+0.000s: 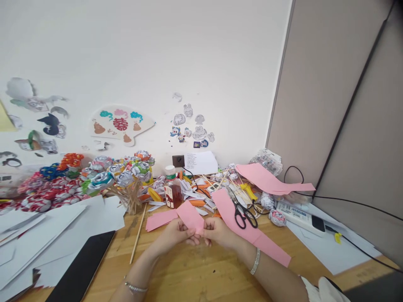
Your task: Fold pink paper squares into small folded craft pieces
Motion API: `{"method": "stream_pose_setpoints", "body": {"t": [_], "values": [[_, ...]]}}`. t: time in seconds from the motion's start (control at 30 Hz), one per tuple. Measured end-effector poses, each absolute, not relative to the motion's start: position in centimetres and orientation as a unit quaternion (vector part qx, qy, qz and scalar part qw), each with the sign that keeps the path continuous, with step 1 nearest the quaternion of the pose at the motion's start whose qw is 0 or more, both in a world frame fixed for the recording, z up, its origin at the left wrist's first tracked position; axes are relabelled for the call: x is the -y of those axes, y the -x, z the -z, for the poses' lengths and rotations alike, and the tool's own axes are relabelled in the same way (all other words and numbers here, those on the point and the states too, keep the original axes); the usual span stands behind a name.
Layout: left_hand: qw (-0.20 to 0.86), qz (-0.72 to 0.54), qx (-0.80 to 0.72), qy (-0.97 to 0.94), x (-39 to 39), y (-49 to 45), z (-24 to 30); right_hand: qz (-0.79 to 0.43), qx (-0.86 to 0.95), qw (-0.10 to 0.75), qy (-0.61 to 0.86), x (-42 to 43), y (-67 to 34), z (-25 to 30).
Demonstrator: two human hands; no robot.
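Observation:
My left hand [176, 235] and my right hand [218, 233] meet just above the wooden table [195, 272]. Both pinch a small pink paper piece [190, 216] that stands up between the fingertips. A flat pink strip [157, 219] lies just left of it. A longer pink paper strip [248, 233] runs under my right wrist, with black-handled scissors [242, 209] lying on it. More pink sheets [270, 179] rest at the back right.
Paper flowers on sticks [103, 176] stand at the back left. White paper sheets [47, 235] and a dark tablet [82, 268] lie at the left. A glue bottle [172, 191], a wooden skewer [138, 239], paper scraps, a power strip [299, 214] and cables crowd the back and right.

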State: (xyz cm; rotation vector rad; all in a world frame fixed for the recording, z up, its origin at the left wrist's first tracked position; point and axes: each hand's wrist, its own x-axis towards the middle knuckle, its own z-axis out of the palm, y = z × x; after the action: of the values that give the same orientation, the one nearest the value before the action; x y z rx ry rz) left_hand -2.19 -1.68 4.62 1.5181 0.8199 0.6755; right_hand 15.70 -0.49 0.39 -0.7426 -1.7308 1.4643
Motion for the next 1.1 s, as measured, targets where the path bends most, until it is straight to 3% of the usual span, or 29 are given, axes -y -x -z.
{"method": "stream_pose_setpoints", "body": {"t": [0.17, 0.3, 0.4, 0.53, 0.77, 0.93, 1.1], "values": [[0.618, -0.282, -0.326, -0.657, 1.5, 3.3, -5.4, -0.556, 0.697, 0.316, 0.325, 0.0, -16.7, -0.9], [0.516, -0.433, -0.399, -0.622, 0.4, 3.4, -4.8, -0.540, 0.728, 0.238, 0.348, 0.0, -17.5, -1.0], [0.413, -0.423, -0.435, -0.680, 0.1, 3.2, -4.4, -0.532, 0.750, 0.202, 0.338, 0.1, -17.6, -0.8], [0.327, -0.354, -0.479, -0.734, 0.6, 3.1, -4.4, -0.534, 0.719, 0.292, 0.336, -0.6, -17.3, -0.4], [0.399, -0.300, -0.475, -0.725, 1.2, 1.9, -3.6, -0.493, 0.647, 0.476, 0.335, -1.4, -16.9, -0.5], [0.458, -0.369, -0.492, -0.641, 0.5, 1.2, -2.8, -0.384, 0.695, 0.504, 0.341, -0.5, -16.9, -1.2], [0.497, -0.412, -0.494, -0.583, 0.0, 1.6, -2.9, -0.326, 0.789, 0.404, 0.329, 0.1, -16.5, -1.0]]}}
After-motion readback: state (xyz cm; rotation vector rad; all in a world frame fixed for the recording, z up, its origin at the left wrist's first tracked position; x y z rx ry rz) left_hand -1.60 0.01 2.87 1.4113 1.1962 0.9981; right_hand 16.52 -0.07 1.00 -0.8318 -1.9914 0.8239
